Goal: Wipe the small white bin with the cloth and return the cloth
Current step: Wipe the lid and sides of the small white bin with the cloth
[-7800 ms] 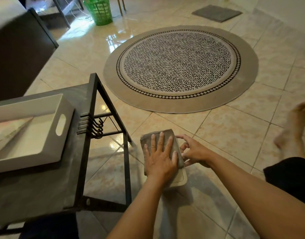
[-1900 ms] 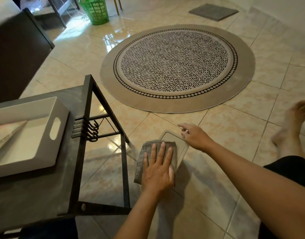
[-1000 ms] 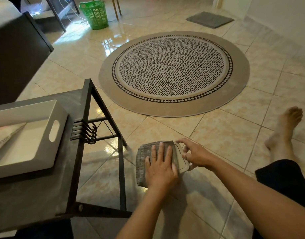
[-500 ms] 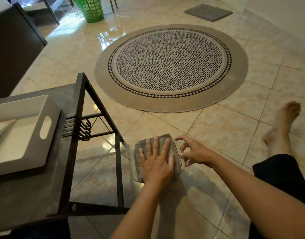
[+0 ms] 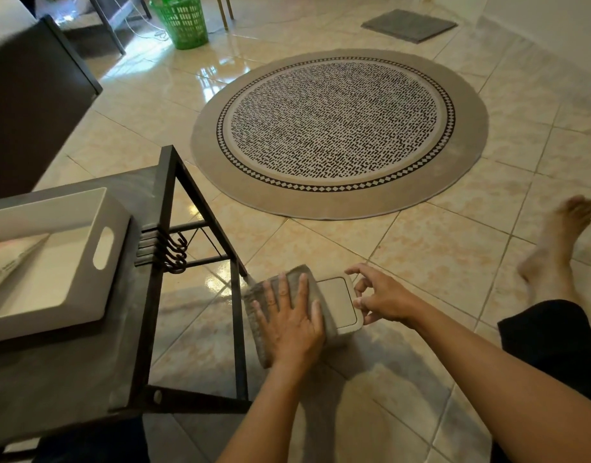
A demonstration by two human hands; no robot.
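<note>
The left hand lies flat with its fingers spread, pressing the grey cloth down on the left part of the small white bin. The bin stands on the tiled floor, just beside the front right leg of the black table. The right hand is at the right edge of the bin, fingers curled and a little apart, touching its rim. A white tray sits on the table near its left edge. Farther away lies a round rug. A green basket stands at the far end of the floor.
</note>
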